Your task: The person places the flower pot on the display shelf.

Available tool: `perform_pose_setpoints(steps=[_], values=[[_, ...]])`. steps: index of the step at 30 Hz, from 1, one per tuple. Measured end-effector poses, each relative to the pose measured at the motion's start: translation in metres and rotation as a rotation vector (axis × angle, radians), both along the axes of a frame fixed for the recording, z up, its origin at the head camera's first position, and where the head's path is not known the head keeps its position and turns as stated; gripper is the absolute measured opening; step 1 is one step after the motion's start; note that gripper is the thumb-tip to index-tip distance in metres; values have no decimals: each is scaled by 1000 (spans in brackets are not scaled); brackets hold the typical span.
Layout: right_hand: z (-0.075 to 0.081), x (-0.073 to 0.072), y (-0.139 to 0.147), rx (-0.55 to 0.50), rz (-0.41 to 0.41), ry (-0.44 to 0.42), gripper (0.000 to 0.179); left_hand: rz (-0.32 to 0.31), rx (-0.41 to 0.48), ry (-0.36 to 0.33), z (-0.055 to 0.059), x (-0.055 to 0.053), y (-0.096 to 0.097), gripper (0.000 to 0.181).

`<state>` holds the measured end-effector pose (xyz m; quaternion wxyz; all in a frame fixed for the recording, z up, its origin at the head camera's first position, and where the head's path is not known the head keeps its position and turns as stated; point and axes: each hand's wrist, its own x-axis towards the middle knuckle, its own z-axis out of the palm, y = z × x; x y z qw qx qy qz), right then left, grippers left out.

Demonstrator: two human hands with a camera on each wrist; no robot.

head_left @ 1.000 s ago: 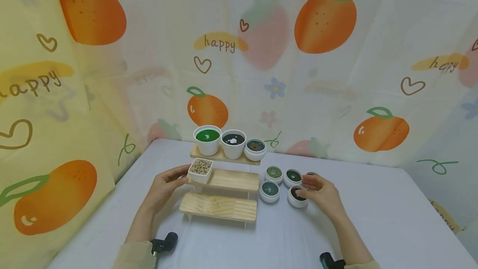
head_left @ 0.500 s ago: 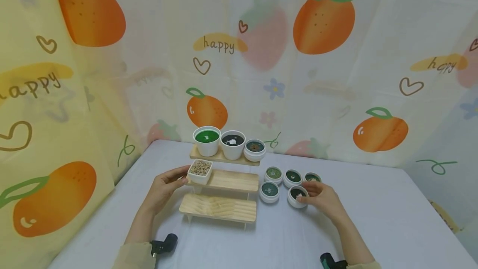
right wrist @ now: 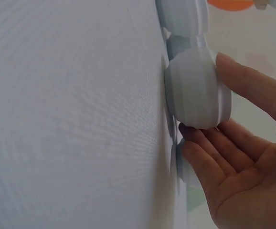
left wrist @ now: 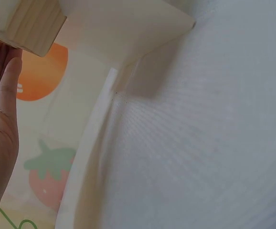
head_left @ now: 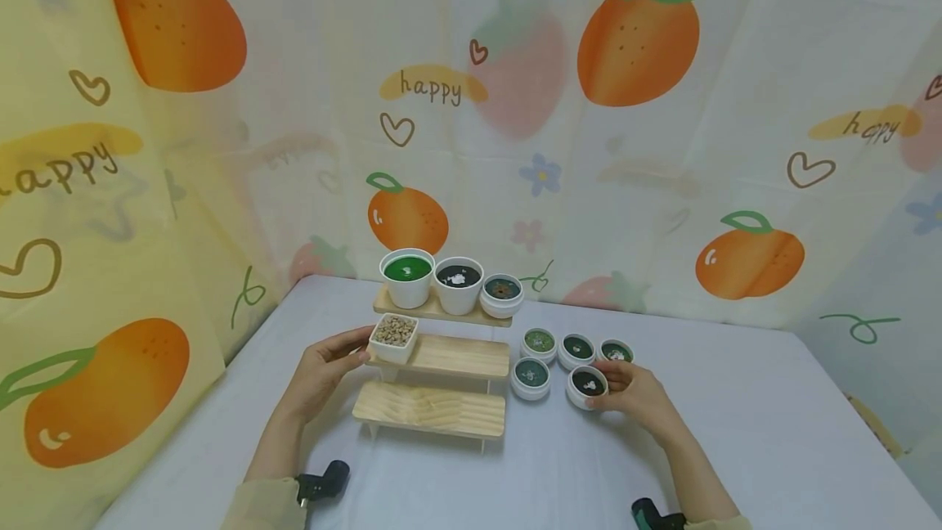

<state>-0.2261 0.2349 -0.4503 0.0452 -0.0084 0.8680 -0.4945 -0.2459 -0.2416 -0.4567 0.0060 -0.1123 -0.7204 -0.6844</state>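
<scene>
My right hand (head_left: 639,395) holds a small round white jar (right wrist: 197,90), thumb at its rim and fingers along its side. In the head view this jar shows a dark surface with a pale spot on top. My left hand (head_left: 327,370) reaches to the left end of the middle wooden shelf (head_left: 459,355), fingers fairly straight. Those fingertips lie right at a square white bowl (head_left: 393,340) of tan granules on that shelf. In the left wrist view, the fingers (left wrist: 8,88) meet the edge of the wooden board (left wrist: 35,26).
Several similar jars with green tops, such as one at front left (head_left: 531,389), stand around the held jar. The back shelf (head_left: 474,316) bears two taller white cups (head_left: 410,294) and a low jar (head_left: 503,305). A lower front shelf (head_left: 430,410) stands on short legs. Printed cloth hangs behind.
My right thumb has moved down from over the jar's top to its near side, and the hand has lowered slightly, uncovering the jar behind. The left hand stays in place.
</scene>
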Motion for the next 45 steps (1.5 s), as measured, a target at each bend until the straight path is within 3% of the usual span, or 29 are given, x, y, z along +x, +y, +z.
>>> perform_pose_setpoints(steps=[14,29,45], values=[[-1,2,1,-1,32,16,69,-12,5,14,-1,0,-1,42],[1,1,0,43,-12,25,67,-7,1,11,-1,0,0,43],[19,2,-9,92,-36,60,65,-2,1,8,-1,0,0,43]])
